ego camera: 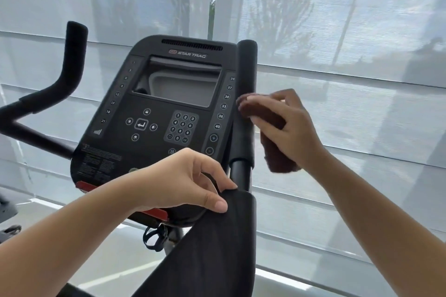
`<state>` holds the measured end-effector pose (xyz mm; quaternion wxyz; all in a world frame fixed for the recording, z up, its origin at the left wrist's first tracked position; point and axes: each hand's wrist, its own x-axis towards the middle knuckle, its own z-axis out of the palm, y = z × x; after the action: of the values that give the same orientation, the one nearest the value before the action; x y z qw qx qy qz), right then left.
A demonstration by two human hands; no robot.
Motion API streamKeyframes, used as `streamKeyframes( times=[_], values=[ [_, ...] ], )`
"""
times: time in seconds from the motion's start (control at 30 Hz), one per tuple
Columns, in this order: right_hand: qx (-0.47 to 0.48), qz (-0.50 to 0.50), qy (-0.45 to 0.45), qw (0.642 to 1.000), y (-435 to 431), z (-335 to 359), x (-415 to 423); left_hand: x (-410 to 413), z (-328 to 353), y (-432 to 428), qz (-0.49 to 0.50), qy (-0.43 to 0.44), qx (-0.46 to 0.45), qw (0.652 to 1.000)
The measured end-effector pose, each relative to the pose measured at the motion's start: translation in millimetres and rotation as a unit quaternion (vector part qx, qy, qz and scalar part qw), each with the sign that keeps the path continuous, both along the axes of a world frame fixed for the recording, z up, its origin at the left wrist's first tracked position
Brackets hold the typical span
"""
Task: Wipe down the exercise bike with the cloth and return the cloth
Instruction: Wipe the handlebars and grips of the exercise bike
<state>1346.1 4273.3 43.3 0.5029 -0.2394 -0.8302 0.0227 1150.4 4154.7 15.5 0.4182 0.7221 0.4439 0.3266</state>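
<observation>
Exercise bike stands ahead of both hands, and its console reads STAR TRAC, with numbers 1 to 40 down the sides. Pale blinds hang beyond. The right hand grips the brown cloth against the upright padded handlebar. The cloth's long axis runs downward, its tail below the palm. The left hand pinches the lower pad at its top edge.

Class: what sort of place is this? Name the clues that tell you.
Probably a gym or fitness room: an exercise bike console with a number keypad, padded handlebars, and a wall of blind-covered windows.
</observation>
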Motion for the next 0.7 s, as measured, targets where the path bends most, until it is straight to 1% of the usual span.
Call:
streamKeyframes(
  times=[0.07,0.1,0.17,0.23,0.27,0.33,0.43,0.5,0.53,0.57,0.67,0.7],
  values=[
    [0.042,-0.039,0.075,0.996,15,34,-18,0,-2,-2,-0.001,-0.022,-0.014,1.0],
    [0.057,-0.057,0.09,0.993,22,48,-27,0,-3,-3,0.0,-0.037,-0.021,0.999],
    [0.053,-0.072,0.081,0.993,31,61,-40,1,-4,-5,0.005,-0.063,-0.031,0.998],
    [0.016,-0.061,0.078,0.995,30,52,-44,2,-5,-7,0.007,-0.078,-0.036,0.996],
    [0.003,-0.058,0.067,0.996,26,40,-41,2,-6,-7,0.009,-0.083,-0.037,0.996],
    [-0.018,-0.048,0.017,0.999,12,9,-28,3,-7,-7,0.013,-0.092,-0.047,0.995],
    [-0.063,-0.009,-0.034,0.997,-11,-27,-4,4,-8,-5,0.013,-0.099,-0.067,0.993],
    [-0.068,-0.002,-0.054,0.996,-16,-28,2,3,-8,-5,0.012,-0.098,-0.064,0.993],
    [-0.048,-0.014,-0.064,0.997,-14,-21,2,3,-8,-5,0.014,-0.095,-0.059,0.994],
    [-0.021,-0.03,-0.055,0.998,-10,-11,-1,4,-9,-6,0.015,-0.094,-0.053,0.994],
    [0.057,-0.082,0.052,0.994,10,29,-22,3,-11,-6,0.018,-0.099,-0.044,0.994],
    [0.071,-0.093,0.073,0.99,16,38,-30,3,-11,-6,0.017,-0.101,-0.043,0.994]
  ],
)
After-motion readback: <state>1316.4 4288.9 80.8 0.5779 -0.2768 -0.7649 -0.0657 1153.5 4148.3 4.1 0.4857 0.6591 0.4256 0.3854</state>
